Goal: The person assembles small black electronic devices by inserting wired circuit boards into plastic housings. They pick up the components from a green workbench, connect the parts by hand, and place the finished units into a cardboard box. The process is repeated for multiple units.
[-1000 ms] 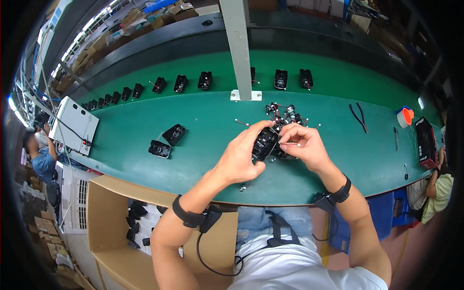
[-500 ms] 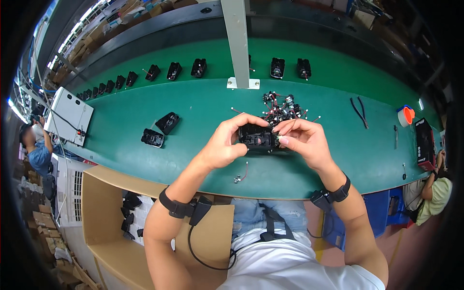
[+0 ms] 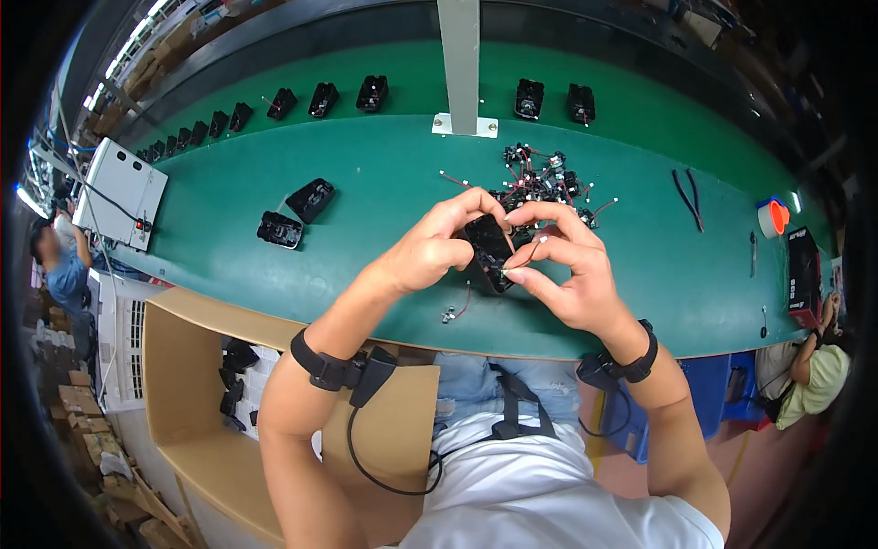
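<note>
My left hand (image 3: 428,245) is closed around the left side of a black plastic housing (image 3: 487,243), held tilted above the green table with its open inside showing. At the housing's right side, my right hand (image 3: 574,270) pinches a small part with a thin wire and a white connector (image 3: 543,240); its far end is hidden by the fingers. Just beyond the hands lies a heap of small black parts with red and black wires (image 3: 547,178). One loose wired part (image 3: 449,315) rests on the table nearer to me.
Two black housings (image 3: 281,230) lie to the left. More housings (image 3: 372,93) stand in a row along the far green strip. A metal post (image 3: 462,73) rises at the table's back. Pliers (image 3: 688,199) and an orange-and-white tape roll (image 3: 774,218) lie right. An open carton (image 3: 183,366) stands below left.
The housing has turned from lying level to a steep tilt between my hands. My right fingers have shifted to its lower right corner, and a white connector now shows. The whole view has shifted slightly.
</note>
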